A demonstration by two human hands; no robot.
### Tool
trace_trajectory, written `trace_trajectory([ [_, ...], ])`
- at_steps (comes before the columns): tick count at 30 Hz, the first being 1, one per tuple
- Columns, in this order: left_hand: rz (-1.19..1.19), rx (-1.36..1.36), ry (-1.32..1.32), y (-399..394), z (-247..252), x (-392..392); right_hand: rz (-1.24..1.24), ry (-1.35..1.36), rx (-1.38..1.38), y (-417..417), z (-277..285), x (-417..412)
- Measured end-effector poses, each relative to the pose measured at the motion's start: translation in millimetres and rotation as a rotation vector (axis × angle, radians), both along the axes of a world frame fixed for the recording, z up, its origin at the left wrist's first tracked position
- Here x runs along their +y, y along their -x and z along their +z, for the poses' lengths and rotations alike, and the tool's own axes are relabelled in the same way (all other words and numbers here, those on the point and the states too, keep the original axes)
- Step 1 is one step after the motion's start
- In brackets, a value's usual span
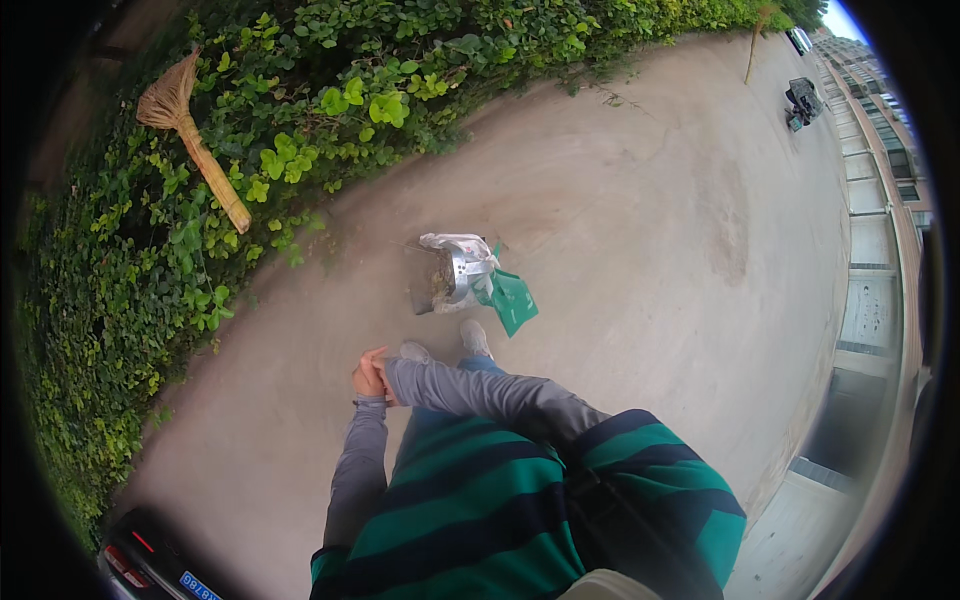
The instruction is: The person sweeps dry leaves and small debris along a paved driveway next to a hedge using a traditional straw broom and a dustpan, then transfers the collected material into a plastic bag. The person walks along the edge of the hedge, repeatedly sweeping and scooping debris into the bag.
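My left hand (368, 373) meets my right hand (388, 384) in front of my body, low and to the left. The two overlap at the right cuff, and most of the right hand is hidden behind the left hand and the grey sleeve (465, 386). No tool shows in either hand; whether the fingers grip anything cannot be made out. On the ground just beyond my shoes (475, 339) stands a metal-edged scoop or bin (456, 271) with dry debris at its mouth. Whitish plastic (466, 244) wraps it, and a green plastic bag (512, 300) hangs from its right side.
A straw hand broom (202, 150) rests on the green hedge (300, 97) along the left. Farther up, another broom (752, 52) leans at the hedge. A dark parked car (150, 559) is at lower left, a covered scooter (805, 101) at upper right. Garage doors (868, 311) line the right.
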State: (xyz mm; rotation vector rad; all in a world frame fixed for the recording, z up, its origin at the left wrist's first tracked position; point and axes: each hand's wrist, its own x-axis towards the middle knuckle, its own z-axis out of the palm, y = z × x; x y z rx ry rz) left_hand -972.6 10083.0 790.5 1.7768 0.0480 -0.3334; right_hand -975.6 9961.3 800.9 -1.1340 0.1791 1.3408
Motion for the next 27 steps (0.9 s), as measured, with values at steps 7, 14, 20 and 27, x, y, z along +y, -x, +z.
trace_trajectory([
  [7, 0.515, 0.868, 0.199, 97.6, -124.7, 80.5, -0.626, 0.378, 0.072, 8.2, -36.9, -55.7],
  [14, 0.846, 1.083, 0.402, 227.5, -130.4, 156.5, -0.464, 1.376, -0.785, -60.1, -99.1, -154.0],
  [20, -0.121, 0.655, -0.553, 296.5, -161.2, 157.1, -0.152, 1.546, -0.218, -104.2, -96.4, -177.3],
  [27, -0.484, 0.256, -0.672, 266.9, -152.8, 118.5, -0.383, 1.469, -0.349, -71.4, -152.7, -226.7],
])
